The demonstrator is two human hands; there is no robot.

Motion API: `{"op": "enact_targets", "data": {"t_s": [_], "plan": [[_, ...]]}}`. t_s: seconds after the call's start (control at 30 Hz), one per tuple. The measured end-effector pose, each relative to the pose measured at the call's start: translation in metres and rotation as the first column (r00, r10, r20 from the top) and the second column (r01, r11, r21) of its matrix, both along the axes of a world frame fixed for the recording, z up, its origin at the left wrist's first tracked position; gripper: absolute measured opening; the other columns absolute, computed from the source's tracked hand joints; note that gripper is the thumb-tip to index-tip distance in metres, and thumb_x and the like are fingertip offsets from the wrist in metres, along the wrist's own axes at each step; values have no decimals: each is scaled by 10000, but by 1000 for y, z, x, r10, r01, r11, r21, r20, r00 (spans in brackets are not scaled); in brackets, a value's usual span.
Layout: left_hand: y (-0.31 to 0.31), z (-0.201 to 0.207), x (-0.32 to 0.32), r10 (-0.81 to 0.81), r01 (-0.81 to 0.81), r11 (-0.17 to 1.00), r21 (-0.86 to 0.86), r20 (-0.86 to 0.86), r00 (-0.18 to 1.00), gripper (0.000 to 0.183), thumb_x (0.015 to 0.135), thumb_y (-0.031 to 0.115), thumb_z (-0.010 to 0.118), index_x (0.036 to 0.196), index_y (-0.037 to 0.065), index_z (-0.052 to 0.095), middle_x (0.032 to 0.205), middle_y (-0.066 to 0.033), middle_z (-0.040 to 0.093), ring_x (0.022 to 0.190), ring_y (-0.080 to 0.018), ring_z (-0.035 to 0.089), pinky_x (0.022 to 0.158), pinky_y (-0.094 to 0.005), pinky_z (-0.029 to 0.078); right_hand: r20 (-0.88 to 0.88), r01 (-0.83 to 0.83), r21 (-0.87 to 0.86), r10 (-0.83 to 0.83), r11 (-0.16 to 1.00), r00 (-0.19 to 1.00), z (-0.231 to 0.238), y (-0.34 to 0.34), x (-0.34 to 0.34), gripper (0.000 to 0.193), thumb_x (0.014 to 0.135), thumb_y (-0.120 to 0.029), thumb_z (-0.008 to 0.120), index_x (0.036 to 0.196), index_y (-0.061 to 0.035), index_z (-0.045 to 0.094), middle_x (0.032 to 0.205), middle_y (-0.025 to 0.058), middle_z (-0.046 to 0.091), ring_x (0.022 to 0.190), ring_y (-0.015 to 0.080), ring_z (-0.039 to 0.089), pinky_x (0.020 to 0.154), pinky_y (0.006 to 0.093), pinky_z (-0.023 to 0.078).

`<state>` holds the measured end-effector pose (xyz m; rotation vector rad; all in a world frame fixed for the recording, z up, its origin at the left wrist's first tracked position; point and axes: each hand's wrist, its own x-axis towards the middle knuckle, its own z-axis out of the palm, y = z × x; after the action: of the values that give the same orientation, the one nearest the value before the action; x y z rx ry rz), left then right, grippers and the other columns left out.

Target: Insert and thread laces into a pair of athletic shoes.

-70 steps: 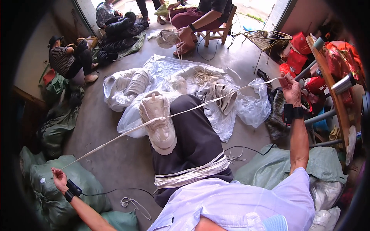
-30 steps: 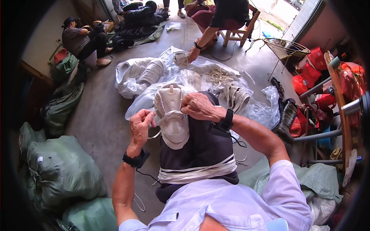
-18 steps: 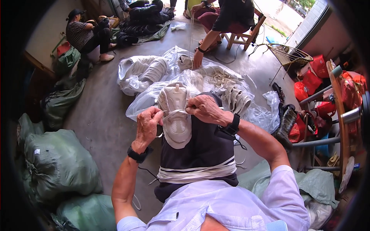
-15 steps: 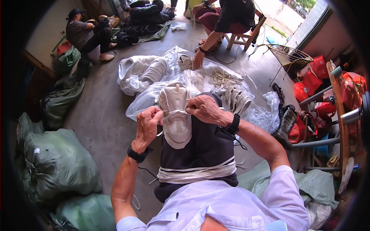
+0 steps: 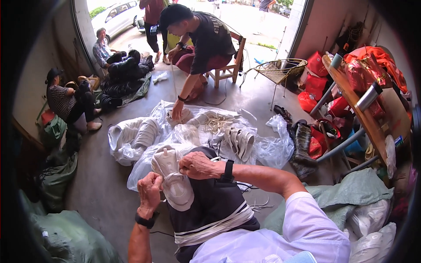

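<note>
A white sneaker [image 5: 180, 195] rests on my dark-clad lap, its toe pointing back toward me. Pinched at the sneaker's left side, my left hand [image 5: 150, 188] closes on a white shoelace [image 5: 173, 175]. On the opposite side my right hand [image 5: 199, 165] is closed as well, gripping the lace, which runs across the sneaker's upper between both hands. The fingertips partly hide the lace ends. A bundle of long white laces [image 5: 215, 225] lies wrapped across my thighs.
Ahead on the floor, plastic sheeting [image 5: 274, 151] holds white shoe uppers [image 5: 239, 142] and loose laces [image 5: 215, 124]. A co-worker [image 5: 210, 48] reaches down there from a wooden chair [image 5: 234, 65]. Green sacks [image 5: 79, 239] stand at left; a wooden board [image 5: 357, 103] leans at right.
My view has tilted up and turned right, showing more of the doorway and people outside. Both hands keep hold of the lace, and the sneaker stays on my lap.
</note>
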<state>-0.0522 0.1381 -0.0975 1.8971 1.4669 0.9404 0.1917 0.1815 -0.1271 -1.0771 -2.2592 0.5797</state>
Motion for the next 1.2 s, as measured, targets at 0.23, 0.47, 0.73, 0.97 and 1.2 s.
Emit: {"op": "enact_targets", "data": {"t_s": [0.23,0.47,0.73,0.97,1.2], "plan": [[2,33,1,-74,209,929,306,-399,914,80,856,97,713,926,71,684,912,-89,717,898,-260,690,771,-406,533,310,-181,481,27,858,950,42,-6,4,160,855,-105,615,994,-35,579,1117,147,582,1097,299,591,899,450,444],[40,54,-12,-345,664,697,271,-685,642,286,740,77,765,980,68,609,1153,-87,616,1238,-318,555,1078,-471,441,405,-457,208,349,865,845,54,18,0,110,890,-160,591,950,-105,663,1048,80,632,1092,244,587,923,418,415],[47,49,-13,-482,704,705,88,-667,568,56,801,185,741,818,134,724,949,-49,597,977,-270,539,903,-411,427,167,-483,160,458,861,873,11,41,17,118,788,-237,747,810,-130,704,994,25,617,988,248,550,878,424,360],[41,35,9,-370,464,886,-16,-628,685,212,828,267,694,771,84,784,897,-76,648,942,-302,547,841,-468,396,-29,-328,-109,327,938,945,-13,40,4,109,781,-196,700,776,-88,700,912,44,639,978,250,542,850,457,371],[41,29,19,-204,197,968,-158,-29,979,209,837,205,777,778,4,765,836,-133,707,794,-295,638,818,-424,480,-344,-100,-500,-92,860,934,29,14,-5,227,889,-258,721,858,-35,705,884,89,640,981,302,594,853,446,441]]}}
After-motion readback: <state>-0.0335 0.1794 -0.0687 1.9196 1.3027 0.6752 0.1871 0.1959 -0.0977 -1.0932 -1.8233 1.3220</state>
